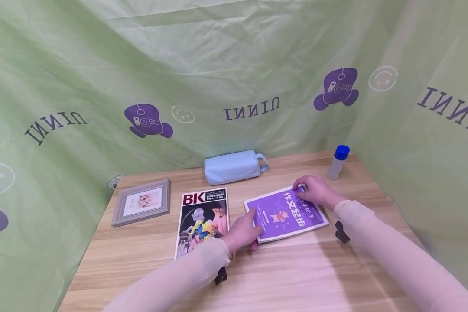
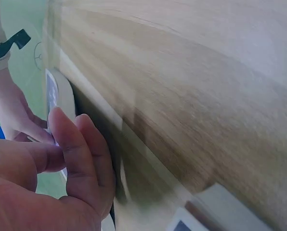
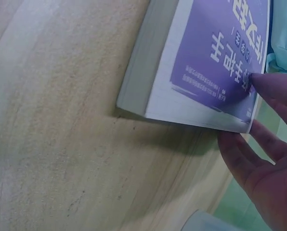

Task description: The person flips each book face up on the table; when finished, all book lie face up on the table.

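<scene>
A purple-covered book (image 1: 273,219) with white edges lies at a slant on the wooden table (image 1: 277,281). My left hand (image 1: 242,232) grips its left edge, thumb on the cover and other fingers at the underside. At the far right corner my right hand (image 1: 317,190) pinches the book between thumb and fingers. In the right wrist view that corner of the book (image 3: 201,62) appears lifted, with a shadow beneath it. A book with "BK" on its cover (image 1: 199,214) lies just left of my left hand, which partly hides it.
A grey picture frame (image 1: 118,212) lies at the left. Against the green curtain (image 1: 234,65) at the back sits a light blue pencil case (image 1: 232,168). A clear bottle with a blue cap (image 1: 341,152) stands at the back right, beyond my right hand.
</scene>
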`<action>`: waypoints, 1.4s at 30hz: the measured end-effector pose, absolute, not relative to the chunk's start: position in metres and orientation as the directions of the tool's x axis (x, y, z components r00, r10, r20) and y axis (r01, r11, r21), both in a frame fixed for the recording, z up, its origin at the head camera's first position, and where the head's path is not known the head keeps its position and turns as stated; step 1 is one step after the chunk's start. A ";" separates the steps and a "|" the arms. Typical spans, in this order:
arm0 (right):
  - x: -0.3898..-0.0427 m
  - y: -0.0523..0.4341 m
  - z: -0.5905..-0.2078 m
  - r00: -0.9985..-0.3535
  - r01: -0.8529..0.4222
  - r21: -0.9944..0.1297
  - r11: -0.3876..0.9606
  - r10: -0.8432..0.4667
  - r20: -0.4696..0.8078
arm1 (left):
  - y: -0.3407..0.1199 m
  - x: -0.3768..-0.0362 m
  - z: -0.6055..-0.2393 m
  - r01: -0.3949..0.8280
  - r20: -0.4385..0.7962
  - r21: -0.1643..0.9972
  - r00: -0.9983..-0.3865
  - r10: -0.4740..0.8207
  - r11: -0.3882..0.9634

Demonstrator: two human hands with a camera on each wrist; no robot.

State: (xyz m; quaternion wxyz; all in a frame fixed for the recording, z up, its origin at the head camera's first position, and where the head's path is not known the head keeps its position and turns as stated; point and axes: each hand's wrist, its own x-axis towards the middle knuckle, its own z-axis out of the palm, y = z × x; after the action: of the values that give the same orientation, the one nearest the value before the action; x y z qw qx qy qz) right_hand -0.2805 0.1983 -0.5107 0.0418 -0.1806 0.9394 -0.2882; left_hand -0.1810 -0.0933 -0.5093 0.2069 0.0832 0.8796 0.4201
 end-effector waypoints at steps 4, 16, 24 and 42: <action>-0.280 0.196 -0.509 -0.933 -0.308 -0.551 0.776 -0.360 0.016 | -0.093 -0.180 -0.507 -0.072 -0.315 0.790 -0.900 0.302 0.609; -0.280 0.191 -0.505 -0.935 -0.311 -0.484 0.818 -0.354 0.002 | -0.089 -0.182 -0.506 -0.010 -0.315 0.711 -0.899 0.305 0.703; -0.277 0.188 -0.504 -0.938 -0.308 -0.465 0.830 -0.348 0.000 | -0.088 -0.181 -0.508 0.035 -0.309 0.657 -0.899 0.311 0.753; -0.262 0.186 -0.511 -0.937 -0.338 -0.445 0.829 -0.339 0.080 | -0.088 -0.181 -0.501 0.182 -0.236 0.514 -0.909 0.342 0.838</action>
State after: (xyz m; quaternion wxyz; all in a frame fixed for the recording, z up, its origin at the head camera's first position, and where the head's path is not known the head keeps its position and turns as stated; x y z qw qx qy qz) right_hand -0.2625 0.1858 -0.5109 0.0010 -0.1769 0.9564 -0.2325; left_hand -0.1810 -0.0882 -0.5013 0.1614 0.1388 0.9451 0.2480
